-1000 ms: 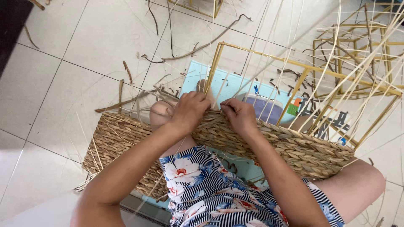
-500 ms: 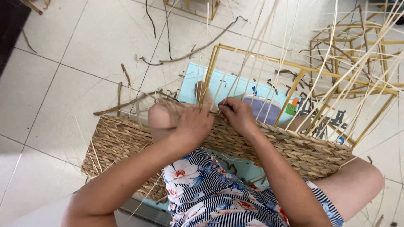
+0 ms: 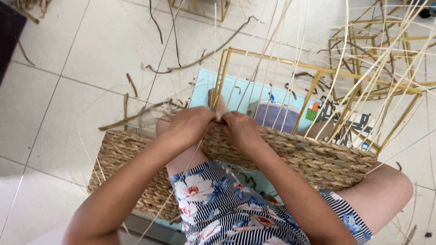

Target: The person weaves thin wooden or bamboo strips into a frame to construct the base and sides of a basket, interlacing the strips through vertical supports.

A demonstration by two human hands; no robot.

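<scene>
Both hands meet at the top edge of the weave: my left hand (image 3: 190,126) has its fingers curled tight on the rim, and my right hand (image 3: 241,130) pinches in right beside it, knuckles nearly touching, the two closed together around a flat tan strand (image 3: 220,105) that stands up between them. That strand rises against a yellow upright of the wire frame (image 3: 318,75). The half-woven basket (image 3: 313,159) lies across my lap, its braided wall running from my left knee over to my right, resting on the striped floral fabric (image 3: 227,208) of my clothing. Thin pale stakes (image 3: 345,59) fan upward and to the right out of the weave, crossing the frame. Under the frame I see a light blue mat (image 3: 204,84) with printed shapes. Out on the white tiled floor (image 3: 68,90), loose reed scraps (image 3: 136,115) lie scattered, and another yellow frame (image 3: 363,38) sits farther right.
</scene>
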